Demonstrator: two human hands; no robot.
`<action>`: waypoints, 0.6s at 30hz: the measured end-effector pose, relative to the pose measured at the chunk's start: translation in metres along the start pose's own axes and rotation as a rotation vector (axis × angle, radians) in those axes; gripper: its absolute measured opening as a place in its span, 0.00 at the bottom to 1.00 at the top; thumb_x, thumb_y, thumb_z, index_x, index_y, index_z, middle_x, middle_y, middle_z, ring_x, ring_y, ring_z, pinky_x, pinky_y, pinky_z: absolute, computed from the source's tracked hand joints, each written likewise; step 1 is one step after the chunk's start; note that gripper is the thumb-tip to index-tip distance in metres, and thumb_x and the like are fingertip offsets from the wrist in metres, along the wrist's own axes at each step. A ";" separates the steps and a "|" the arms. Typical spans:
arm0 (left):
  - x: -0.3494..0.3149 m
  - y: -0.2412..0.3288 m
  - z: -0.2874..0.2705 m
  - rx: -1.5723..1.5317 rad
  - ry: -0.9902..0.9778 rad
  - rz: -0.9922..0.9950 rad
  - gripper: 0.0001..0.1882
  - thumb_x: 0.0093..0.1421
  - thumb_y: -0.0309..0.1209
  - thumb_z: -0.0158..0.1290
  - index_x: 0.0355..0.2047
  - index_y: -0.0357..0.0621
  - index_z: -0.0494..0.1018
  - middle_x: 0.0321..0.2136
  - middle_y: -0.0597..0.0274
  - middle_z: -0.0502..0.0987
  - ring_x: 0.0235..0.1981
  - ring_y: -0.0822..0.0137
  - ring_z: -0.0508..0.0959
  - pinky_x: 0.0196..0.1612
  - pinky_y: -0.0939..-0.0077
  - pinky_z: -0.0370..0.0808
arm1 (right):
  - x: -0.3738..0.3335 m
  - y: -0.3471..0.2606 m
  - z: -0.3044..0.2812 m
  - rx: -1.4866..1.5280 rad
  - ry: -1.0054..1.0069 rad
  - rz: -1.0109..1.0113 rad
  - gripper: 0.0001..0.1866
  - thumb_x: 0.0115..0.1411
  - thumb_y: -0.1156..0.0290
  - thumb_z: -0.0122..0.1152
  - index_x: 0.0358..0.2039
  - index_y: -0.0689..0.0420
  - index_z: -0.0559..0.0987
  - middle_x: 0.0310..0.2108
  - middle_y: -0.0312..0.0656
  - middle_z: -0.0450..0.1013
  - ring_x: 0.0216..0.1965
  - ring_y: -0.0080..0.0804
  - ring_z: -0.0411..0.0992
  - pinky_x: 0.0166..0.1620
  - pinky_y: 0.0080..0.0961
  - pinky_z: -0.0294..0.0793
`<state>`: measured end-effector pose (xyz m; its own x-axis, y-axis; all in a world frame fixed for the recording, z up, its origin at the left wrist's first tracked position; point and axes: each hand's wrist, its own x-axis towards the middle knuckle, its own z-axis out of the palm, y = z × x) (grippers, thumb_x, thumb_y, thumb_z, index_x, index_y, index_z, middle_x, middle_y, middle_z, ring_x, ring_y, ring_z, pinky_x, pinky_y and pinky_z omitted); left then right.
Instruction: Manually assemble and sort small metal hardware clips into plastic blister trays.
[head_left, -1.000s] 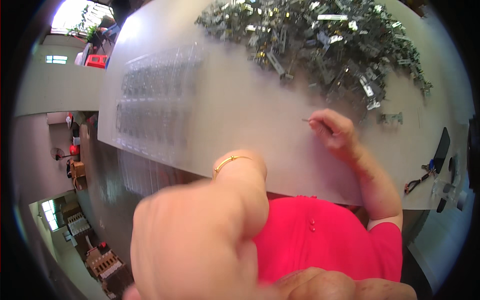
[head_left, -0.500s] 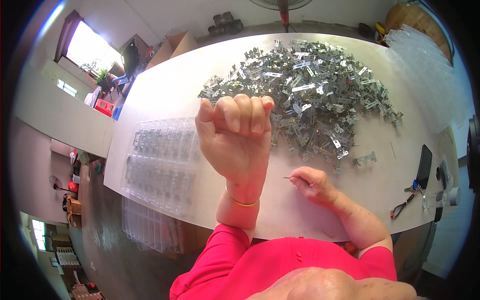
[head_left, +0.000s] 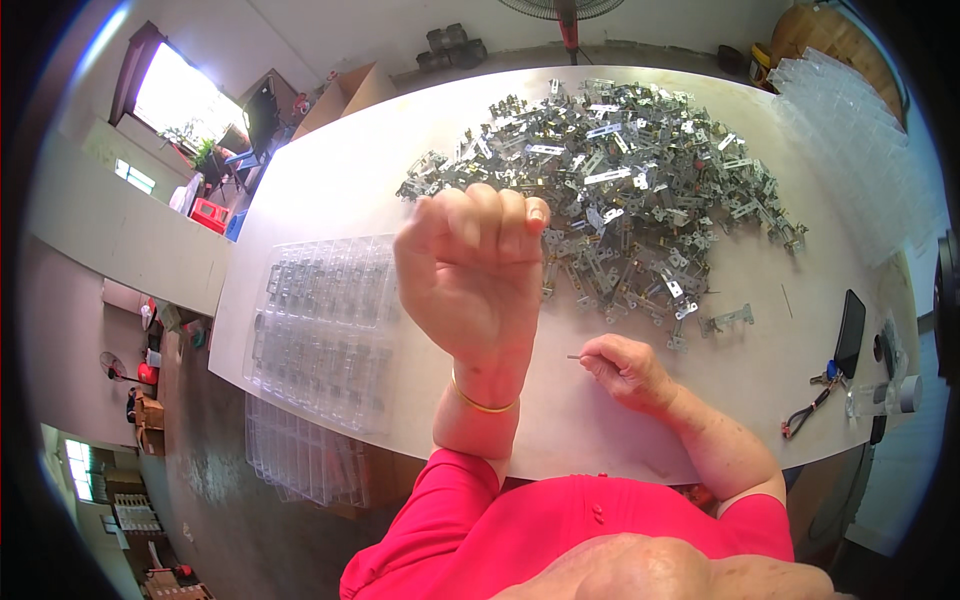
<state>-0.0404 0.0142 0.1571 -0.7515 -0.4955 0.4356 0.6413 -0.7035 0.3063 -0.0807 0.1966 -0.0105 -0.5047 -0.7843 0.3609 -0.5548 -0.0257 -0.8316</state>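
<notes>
My left hand [head_left: 470,270] is raised above the table in front of the metal pile, its bare palm facing me. Its fingers are curled over, with nothing visible in them. Lower and to the right, my right hand [head_left: 628,370] is closed in a pinch. The tip of a thin metal rod [head_left: 573,357] sticks out to the left from its fingers; the rest is hidden. Beyond both hands lies a big heap of small metal brackets [head_left: 620,180], some with brass-coloured parts. One loose bracket [head_left: 727,320] lies at the heap's near right edge.
Clear plastic compartment trays [head_left: 325,320] holding small parts lie at left; more trays [head_left: 300,455] are stacked below the table edge. At right are a thin rod [head_left: 787,300], a phone [head_left: 849,330], keys on a strap [head_left: 808,408] and a clear bottle [head_left: 880,398]. Plastic trays [head_left: 850,140] stand far right.
The fingers and thumb of my left hand have bent and shifted slightly, while its wrist stays in place. My right hand keeps still with the rod.
</notes>
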 end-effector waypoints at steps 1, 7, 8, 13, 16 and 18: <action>-0.001 0.000 0.003 0.035 0.090 0.039 0.14 0.69 0.32 0.45 0.25 0.43 0.68 0.22 0.63 0.66 0.25 0.67 0.63 0.41 0.68 0.65 | 0.000 0.000 0.001 0.002 0.001 -0.001 0.04 0.62 0.76 0.64 0.37 0.59 0.78 0.31 0.45 0.76 0.31 0.44 0.76 0.33 0.32 0.75; -0.002 0.001 0.002 0.295 0.190 0.088 0.02 0.65 0.24 0.50 0.33 0.43 0.69 0.25 0.66 0.65 0.23 0.74 0.61 0.22 0.79 0.57 | 0.000 0.001 0.002 0.026 0.014 0.006 0.05 0.61 0.76 0.65 0.37 0.59 0.78 0.31 0.46 0.76 0.30 0.43 0.76 0.34 0.31 0.75; -0.002 0.003 0.001 0.252 0.169 0.045 0.03 0.66 0.26 0.49 0.33 0.43 0.69 0.25 0.67 0.65 0.21 0.76 0.60 0.19 0.80 0.54 | 0.000 0.001 0.002 0.028 0.012 0.009 0.05 0.61 0.76 0.65 0.37 0.59 0.78 0.31 0.46 0.76 0.30 0.43 0.76 0.34 0.31 0.75; 0.000 0.005 0.002 0.290 0.209 0.047 0.06 0.67 0.31 0.47 0.32 0.45 0.67 0.24 0.68 0.64 0.17 0.76 0.59 0.15 0.80 0.57 | 0.002 0.001 0.002 0.020 0.009 0.002 0.04 0.61 0.77 0.64 0.37 0.59 0.78 0.31 0.45 0.76 0.30 0.43 0.75 0.34 0.31 0.75; 0.001 0.002 0.002 0.336 0.230 0.073 0.09 0.68 0.34 0.44 0.31 0.47 0.64 0.23 0.69 0.63 0.16 0.75 0.61 0.15 0.76 0.66 | 0.002 0.000 0.001 0.031 0.001 0.027 0.04 0.61 0.77 0.64 0.36 0.58 0.78 0.30 0.45 0.76 0.30 0.43 0.75 0.34 0.32 0.75; 0.002 0.000 0.001 0.377 0.239 0.111 0.10 0.68 0.35 0.43 0.30 0.46 0.64 0.23 0.68 0.63 0.16 0.74 0.61 0.15 0.74 0.70 | 0.002 0.000 0.000 0.027 0.002 0.029 0.04 0.61 0.77 0.64 0.36 0.58 0.78 0.30 0.45 0.76 0.30 0.43 0.75 0.34 0.31 0.75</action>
<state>-0.0418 0.0138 0.1586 -0.6612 -0.6921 0.2896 0.6985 -0.4270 0.5742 -0.0814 0.1950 -0.0097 -0.5216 -0.7839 0.3368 -0.5218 -0.0193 -0.8529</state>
